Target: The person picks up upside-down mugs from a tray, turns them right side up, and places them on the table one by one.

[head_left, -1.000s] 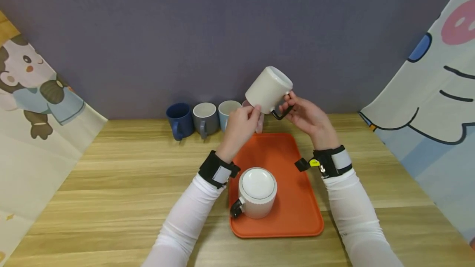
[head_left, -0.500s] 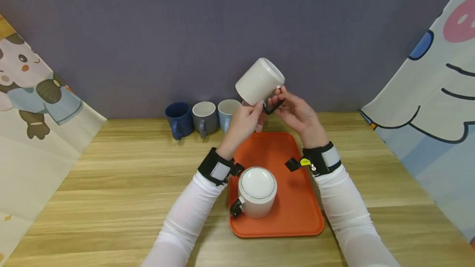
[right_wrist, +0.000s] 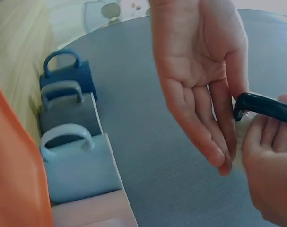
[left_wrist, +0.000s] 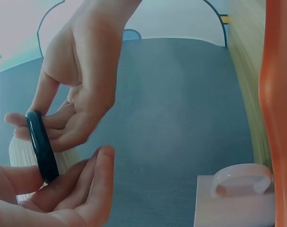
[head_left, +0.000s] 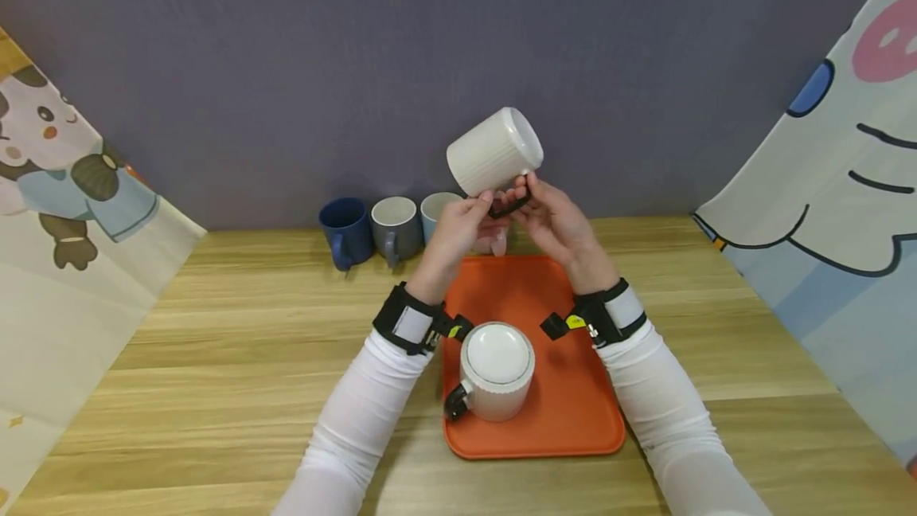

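A white ribbed mug [head_left: 493, 151] with a black handle [head_left: 510, 205] is held up in the air on its side, mouth turned to the right and away. My right hand [head_left: 550, 215] pinches the handle [left_wrist: 41, 150] between fingers and thumb. My left hand [head_left: 467, 223] is flat, its straight fingers [right_wrist: 214, 127] touching the mug near the handle [right_wrist: 267, 108]. Below, a second white mug [head_left: 497, 371] stands upside down on the orange tray [head_left: 552, 293].
A row of mugs stands along the grey back wall: navy [head_left: 346, 231], grey [head_left: 396, 228], light blue [head_left: 437, 212], and a pink one [left_wrist: 238, 198] mostly hidden behind my hands. Cartoon-print cloths hang at both sides of the wooden table [head_left: 236, 341].
The raised mug has moved left and a little up, and tipped further onto its side. Both hands followed it and drew closer together at the handle.
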`<act>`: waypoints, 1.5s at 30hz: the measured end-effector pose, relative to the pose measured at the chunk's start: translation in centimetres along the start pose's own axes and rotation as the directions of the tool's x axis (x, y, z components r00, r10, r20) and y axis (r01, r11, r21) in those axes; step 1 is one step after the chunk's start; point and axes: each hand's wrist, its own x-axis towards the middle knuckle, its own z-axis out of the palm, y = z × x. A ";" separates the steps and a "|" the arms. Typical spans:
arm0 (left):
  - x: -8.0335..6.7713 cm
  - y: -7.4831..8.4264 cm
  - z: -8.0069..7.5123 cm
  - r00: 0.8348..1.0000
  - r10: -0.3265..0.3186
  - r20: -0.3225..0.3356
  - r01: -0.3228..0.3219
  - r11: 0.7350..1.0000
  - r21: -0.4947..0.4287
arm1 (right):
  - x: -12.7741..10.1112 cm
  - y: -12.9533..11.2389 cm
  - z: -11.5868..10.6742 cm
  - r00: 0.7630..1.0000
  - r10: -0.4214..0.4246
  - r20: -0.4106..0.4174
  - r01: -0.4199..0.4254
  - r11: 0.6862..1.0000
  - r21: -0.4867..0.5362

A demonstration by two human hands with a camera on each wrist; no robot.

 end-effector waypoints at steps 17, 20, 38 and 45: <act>0.5 0.0 -1.5 0.994 -0.055 0.094 0.099 0.815 -0.572 | 0.3 1.2 -0.1 0.997 0.056 -0.045 -0.060 0.993 -0.106; 0.5 0.0 -1.8 0.987 -0.051 0.155 0.137 0.772 -0.620 | 0.2 1.3 -0.1 0.997 0.072 -0.024 -0.073 0.994 -0.085; 0.4 0.3 -1.4 0.980 0.068 0.190 0.105 0.634 -0.766 | 0.3 2.2 0.4 0.996 0.056 0.066 -0.060 0.997 0.056; 0.2 0.2 -0.9 0.980 0.128 0.155 0.043 0.619 -0.784 | 0.4 2.2 0.7 0.995 0.062 0.082 -0.072 0.990 0.123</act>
